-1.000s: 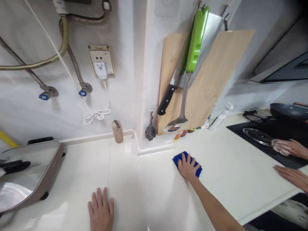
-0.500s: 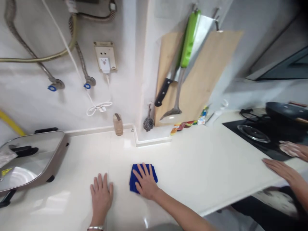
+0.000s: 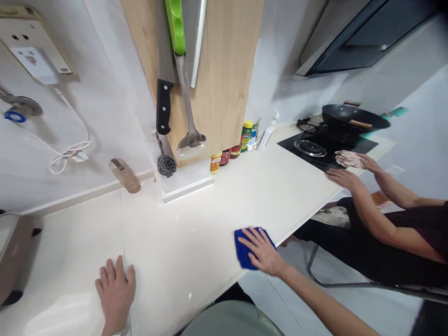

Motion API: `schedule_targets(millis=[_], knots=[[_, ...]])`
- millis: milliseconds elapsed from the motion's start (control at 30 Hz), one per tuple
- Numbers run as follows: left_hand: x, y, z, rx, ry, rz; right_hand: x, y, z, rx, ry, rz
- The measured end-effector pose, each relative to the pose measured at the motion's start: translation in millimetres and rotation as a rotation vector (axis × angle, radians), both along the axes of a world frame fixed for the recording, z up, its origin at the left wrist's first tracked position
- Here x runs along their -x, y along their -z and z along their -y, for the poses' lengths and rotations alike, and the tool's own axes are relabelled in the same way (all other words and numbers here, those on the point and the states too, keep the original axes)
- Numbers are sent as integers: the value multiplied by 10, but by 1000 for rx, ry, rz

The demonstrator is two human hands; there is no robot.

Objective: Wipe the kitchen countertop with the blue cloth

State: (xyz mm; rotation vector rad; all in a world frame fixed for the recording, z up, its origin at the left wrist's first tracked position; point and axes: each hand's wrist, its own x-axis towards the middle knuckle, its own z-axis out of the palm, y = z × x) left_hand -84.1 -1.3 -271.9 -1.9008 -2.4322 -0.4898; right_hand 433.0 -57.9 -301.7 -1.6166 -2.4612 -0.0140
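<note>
1. Right hand (image 3: 264,252), lower centre-right of frame: palm down on a folded blue cloth (image 3: 242,249), fingers spread and nearly straight, pressing it flat rather than gripping it.
2. Cloth lies on the white counter (image 3: 182,238), just beside its front edge.
3. Left hand (image 3: 116,289), lower left: palm down on bare counter, fingers a little parted, holding nothing.
4. Left of centre: translucent brown container (image 3: 125,176) by the wall, tilted in view; steel-wool ball (image 3: 166,165) hanging near it.
5. Top centre: wooden board (image 3: 224,93) with knife and green-handled spatula hanging before it.
6. Right: co-worker's hand (image 3: 371,163) on a pale cloth (image 3: 348,158) at the black hob (image 3: 317,162).
</note>
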Motion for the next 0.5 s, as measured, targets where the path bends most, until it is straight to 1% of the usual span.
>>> schedule_targets(millis=[67,133,200,233,300,367,433,500], knots=[[-2,-2,-6,19,-2,12,-364,24,-57,-1,122,56],[20,14,-16,33,-2,27,-622,49,-132,-13,253,104],[61,31,-12,57,7,49,-718,86,-197,-36,382,140],[86,34,4,82,13,63,-699,109,-217,-50,442,152],[137,24,83,128,5,93,-538,161,-221,-75,528,163],[187,-2,234,144,-38,112,-243,203,-179,-79,536,157],[243,-25,446,127,-101,110,144,213,-112,-59,472,136],[312,-30,692,112,-159,90,588,182,-53,-27,377,98]])
